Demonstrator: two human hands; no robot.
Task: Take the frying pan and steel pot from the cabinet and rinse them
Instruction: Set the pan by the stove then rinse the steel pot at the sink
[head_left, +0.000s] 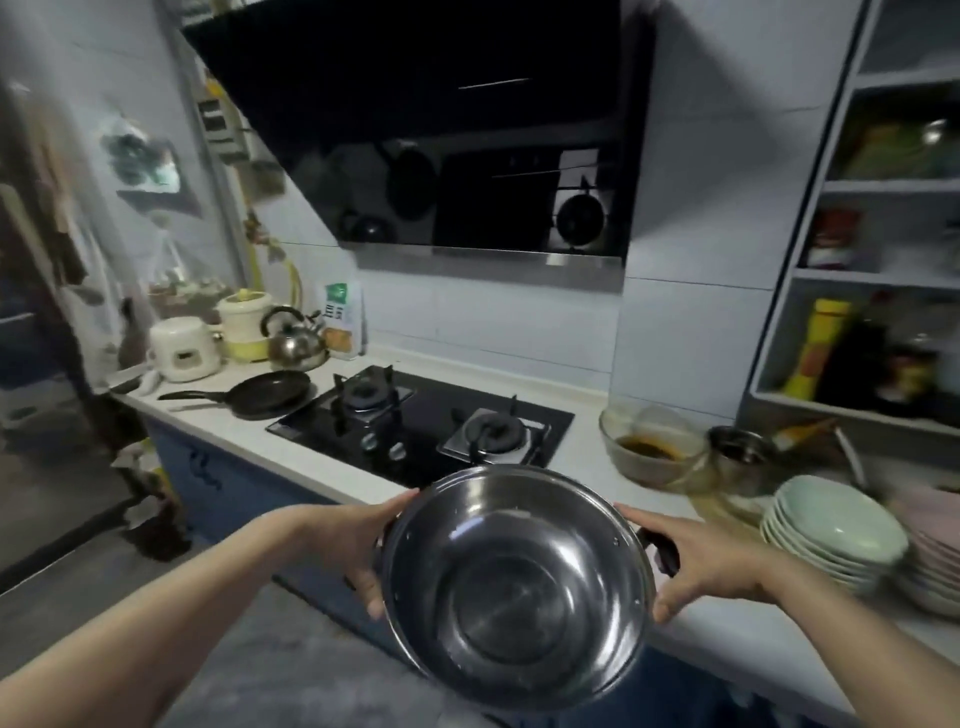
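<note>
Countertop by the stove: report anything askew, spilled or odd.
Nothing looks spilled or damaged. The frying pan lies flat on the counter, left of the stove. A glass bowl holding dark liquid stands upright on the right, beside stacked green plates. The left hand and right hand hold the steel pot tilted, apparently empty.

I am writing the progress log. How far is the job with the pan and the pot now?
Done: the frying pan lies on the counter beside the stove. In hand: the left hand and right hand hold the steel pot by its sides. Left: no water is visible, so rinsing seems not started.
</note>
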